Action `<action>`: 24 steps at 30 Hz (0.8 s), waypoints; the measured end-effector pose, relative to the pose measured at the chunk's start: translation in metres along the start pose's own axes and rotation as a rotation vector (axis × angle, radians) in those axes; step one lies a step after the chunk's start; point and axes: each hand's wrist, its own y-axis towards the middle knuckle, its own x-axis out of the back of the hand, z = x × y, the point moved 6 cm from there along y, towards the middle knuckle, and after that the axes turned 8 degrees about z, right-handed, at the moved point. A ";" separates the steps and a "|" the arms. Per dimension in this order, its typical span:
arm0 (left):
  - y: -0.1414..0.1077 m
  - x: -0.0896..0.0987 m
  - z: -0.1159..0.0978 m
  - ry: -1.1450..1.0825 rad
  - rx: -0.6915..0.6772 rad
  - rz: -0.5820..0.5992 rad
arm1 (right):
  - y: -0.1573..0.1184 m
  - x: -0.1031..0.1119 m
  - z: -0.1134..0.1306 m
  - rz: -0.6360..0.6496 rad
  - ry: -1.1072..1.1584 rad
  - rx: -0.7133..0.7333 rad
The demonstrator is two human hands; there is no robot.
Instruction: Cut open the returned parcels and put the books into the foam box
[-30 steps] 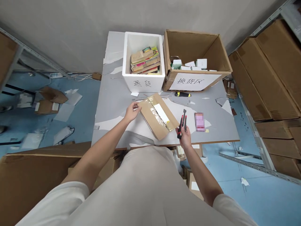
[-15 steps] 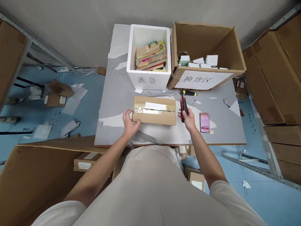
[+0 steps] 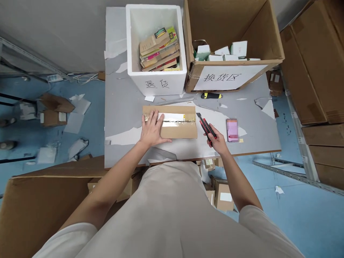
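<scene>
Head view: your left hand [image 3: 152, 130] lies flat over the left end of the parcel [image 3: 178, 132], its fingers [image 3: 161, 118] spread across the top and reaching onto the white label [image 3: 172, 117], the thumb stretched along the near edge; it presses and does not grip. Your right hand [image 3: 217, 141] is closed round the handle of the red-and-black knife [image 3: 206, 126], with no gap noted between fingers and handle. The parcel rests on the desk [image 3: 123, 107] in front of you, long side across, its taped seam [image 3: 189, 122] running left to right. The knife's tip points away from you, just beside the parcel's right end; whether it touches cannot be confirmed. In this inspector's judgement, the step in hand is steadying the parcel with the blade made ready. A cut along the seam would call for firm left-hand pressure, a shallow blade and the left fingers kept off the cutting line, which they presently cross. The parcel is thus directly beneath the left fingers and to the left of the right ones, apart from them. A yellow-and-black knife [image 3: 211, 95] lies beyond, and a phone [image 3: 232, 130] right of your right hand.
</scene>
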 end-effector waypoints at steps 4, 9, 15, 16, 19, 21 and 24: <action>-0.002 0.000 0.000 -0.010 0.013 -0.006 | -0.002 0.002 0.003 0.010 -0.011 -0.017; -0.002 0.000 -0.001 -0.020 0.023 0.001 | -0.006 0.005 0.008 -0.017 -0.008 -0.015; -0.004 -0.001 -0.002 -0.043 0.033 0.003 | -0.007 0.005 0.009 0.050 -0.040 -0.060; -0.004 -0.002 -0.002 -0.047 0.034 0.005 | -0.006 0.006 0.010 0.063 -0.051 -0.063; -0.004 -0.005 -0.001 -0.058 0.049 0.006 | -0.004 0.010 0.013 0.120 -0.100 -0.075; -0.005 -0.006 -0.001 -0.068 0.057 0.002 | -0.003 0.013 0.014 0.163 -0.126 -0.089; -0.005 -0.008 -0.001 -0.070 0.061 0.015 | -0.006 0.018 0.013 0.217 -0.142 -0.118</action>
